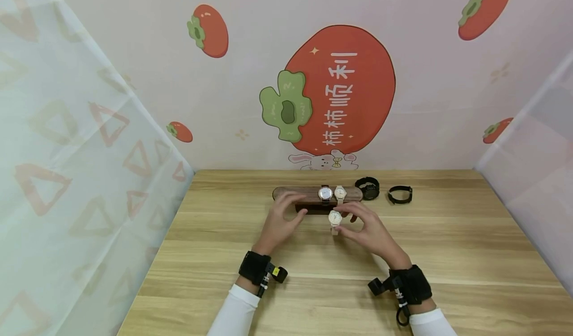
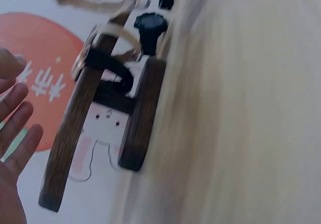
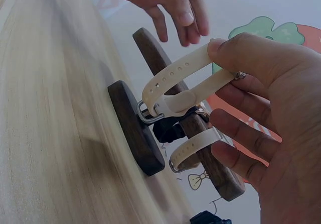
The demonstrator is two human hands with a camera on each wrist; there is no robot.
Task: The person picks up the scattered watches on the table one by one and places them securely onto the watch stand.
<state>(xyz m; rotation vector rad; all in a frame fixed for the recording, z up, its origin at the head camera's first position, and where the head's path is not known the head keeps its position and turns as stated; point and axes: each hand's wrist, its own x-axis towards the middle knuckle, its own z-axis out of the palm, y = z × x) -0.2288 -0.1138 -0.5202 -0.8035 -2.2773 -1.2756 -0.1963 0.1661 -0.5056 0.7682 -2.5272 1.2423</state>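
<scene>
Currently holding cream watch point(image 1: 334, 218) in right hand point(image 1: 371, 231), pinched between thumb and fingers, dial visible in head view. Held up just in front of stand point(image 1: 311, 191), right of its middle. In right wrist view, strap looped, silver buckle point(image 3: 150, 116) at far end. Can't tell contact or gap between strap and stand. Near stand's left end, left hand point(image 1: 276, 226) with thumb and fingers wide apart, loosely curved. On stand, side by side: dark-strap watch point(image 1: 325, 193) on left, second cream watch point(image 1: 340, 193) on right, both around upper bar point(image 3: 150, 48). Under bar, shorter dark wood base point(image 3: 135, 128) on table point(image 1: 465, 256). Just beside stand's right end: black watch point(image 1: 370, 192). Farther right, apart from it: black band point(image 1: 400, 201), bent into loop. On both forearms, black wristbands point(image 1: 414, 284) with small cameras, plus white sleeves point(image 1: 237, 311). Behind table, pale wall point(image 1: 429, 92) with big red persimmon print point(image 1: 371, 102), white lettering, smaller persimmons around, rabbit point(image 1: 320, 163) below. Left wrist view blurred.
</scene>
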